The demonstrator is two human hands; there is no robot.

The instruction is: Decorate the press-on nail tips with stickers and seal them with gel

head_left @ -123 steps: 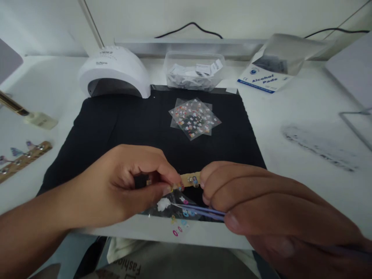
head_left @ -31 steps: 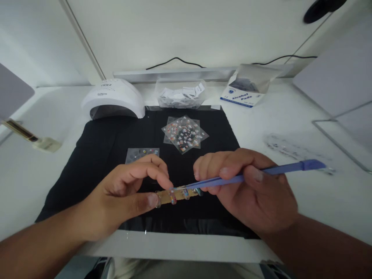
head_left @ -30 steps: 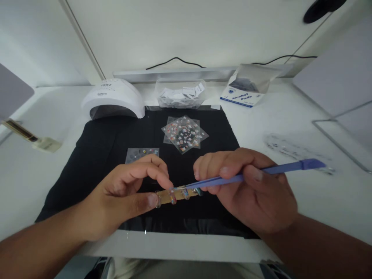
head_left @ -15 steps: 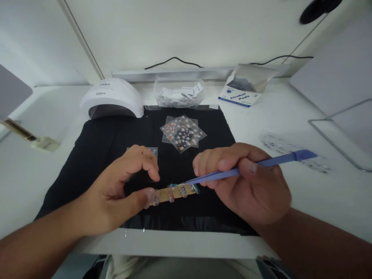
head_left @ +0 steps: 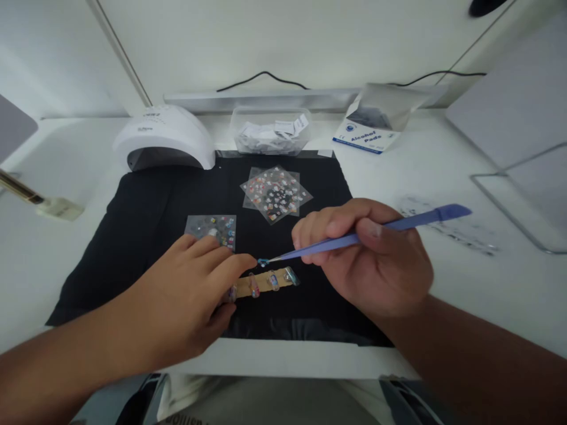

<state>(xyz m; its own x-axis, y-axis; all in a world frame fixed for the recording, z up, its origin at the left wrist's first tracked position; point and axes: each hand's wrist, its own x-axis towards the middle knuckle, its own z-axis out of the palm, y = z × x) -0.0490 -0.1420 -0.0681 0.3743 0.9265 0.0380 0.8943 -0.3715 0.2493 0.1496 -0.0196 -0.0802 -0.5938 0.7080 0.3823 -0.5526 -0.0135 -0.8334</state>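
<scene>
The right hand (head_left: 363, 260) has its fingers closed round purple-blue tweezers (head_left: 328, 245), whose tips point left and meet a small blue sticker (head_left: 263, 262); the sticker is just above the tan strip (head_left: 263, 284), at the index fingertip of the left hand (head_left: 186, 295); the left fingers bend over the strip's left end, though I cannot tell whether they grip it; decorated false nails (head_left: 254, 285) stand in a row along the strip, over a black cloth (head_left: 150, 206) on the white worktop (head_left: 381, 177); a clear sticker sheet (head_left: 199, 225) lies partly behind the left hand; farther back on the cloth, more sticker sheets (head_left: 277, 192) overlap; a white domed lamp (head_left: 163, 133) stands at the cloth's far left corner.
</scene>
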